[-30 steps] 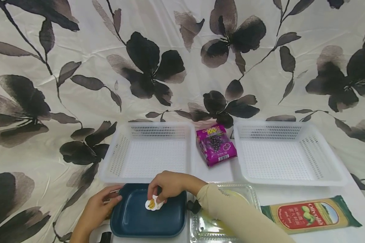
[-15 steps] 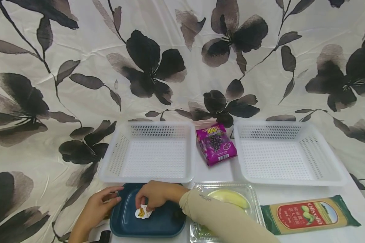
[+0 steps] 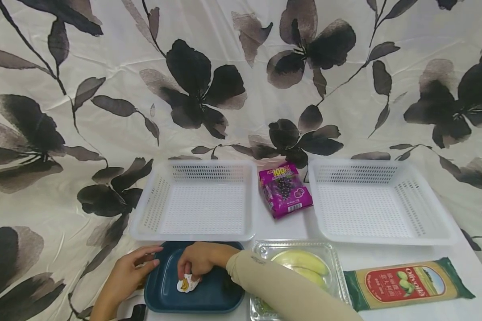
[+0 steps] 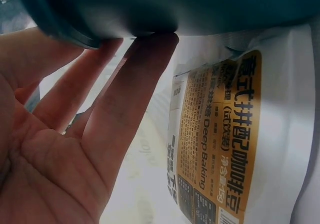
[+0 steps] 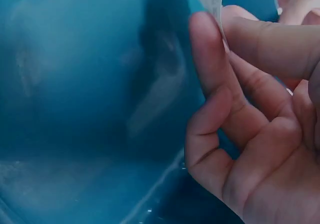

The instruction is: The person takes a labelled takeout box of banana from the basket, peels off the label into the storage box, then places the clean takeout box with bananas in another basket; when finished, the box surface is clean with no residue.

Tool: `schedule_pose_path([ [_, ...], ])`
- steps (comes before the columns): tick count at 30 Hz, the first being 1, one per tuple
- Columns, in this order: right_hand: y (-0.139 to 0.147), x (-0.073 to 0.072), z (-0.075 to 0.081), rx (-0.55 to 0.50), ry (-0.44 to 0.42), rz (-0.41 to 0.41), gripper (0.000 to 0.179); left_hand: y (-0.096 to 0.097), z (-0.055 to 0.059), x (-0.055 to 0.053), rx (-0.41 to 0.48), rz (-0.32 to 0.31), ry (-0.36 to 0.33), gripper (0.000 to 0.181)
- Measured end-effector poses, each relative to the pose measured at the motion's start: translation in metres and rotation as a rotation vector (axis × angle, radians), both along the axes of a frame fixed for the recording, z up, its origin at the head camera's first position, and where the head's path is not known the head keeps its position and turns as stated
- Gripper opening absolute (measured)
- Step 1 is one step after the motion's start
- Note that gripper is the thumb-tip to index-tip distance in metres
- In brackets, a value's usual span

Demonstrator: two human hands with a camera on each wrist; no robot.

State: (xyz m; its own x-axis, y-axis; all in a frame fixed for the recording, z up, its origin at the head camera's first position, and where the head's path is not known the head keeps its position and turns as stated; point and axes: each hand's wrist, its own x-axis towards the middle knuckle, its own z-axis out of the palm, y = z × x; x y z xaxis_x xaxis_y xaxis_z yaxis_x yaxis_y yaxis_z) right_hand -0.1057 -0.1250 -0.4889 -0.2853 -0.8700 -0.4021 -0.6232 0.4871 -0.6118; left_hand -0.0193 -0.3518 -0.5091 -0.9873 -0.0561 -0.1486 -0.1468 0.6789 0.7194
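Observation:
My right hand [image 3: 197,261] is low inside the dark blue dish [image 3: 234,301], its thumb and fingertips pinching a small white cutout printed with bananas [image 3: 184,285]. Seen from the right wrist, the cutout [image 5: 217,3] is a thin edge between thumb and finger. At the dish's left side is my left hand [image 3: 126,272], its thumb and fingers loosely spread against the rim. The left wrist view has the fingertips [image 4: 162,46] at the outer wall of the dish [image 4: 150,6]. A white coffee bean pouch [image 4: 280,124] stands beside them.
Two white perforated baskets [image 3: 144,223] [image 3: 385,236] stand behind, with a purple grape-print bag [image 3: 287,191] between them. Right of the dish, partly under my sleeve, is a clear plastic box [image 3: 337,272] with yellow bananas [image 3: 301,258]. A spaghetti pack [image 3: 413,283] lies at the right.
My right hand has moved left and a little toward me within the dish, carrying the banana cutout. More of the clear box shows past the sleeve. The left hand stays at the rim.

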Motion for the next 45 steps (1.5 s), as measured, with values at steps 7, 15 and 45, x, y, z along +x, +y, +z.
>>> schedule_pose_path([
  [7, -0.004, -0.004, -0.011, 0.026, -0.041, 0.001, 0.027, -0.001, -0.002, 0.001, -0.009, -0.010, 0.034, 0.034],
  [15, -0.004, -0.008, -0.022, 0.057, -0.089, -0.009, 0.026, -0.002, -0.007, 0.000, -0.011, -0.016, 0.049, 0.035],
  [45, 0.006, -0.003, -0.018, 0.127, -0.312, -0.229, 0.010, 0.000, -0.002, 0.001, -0.020, -0.008, 0.010, 0.037],
])
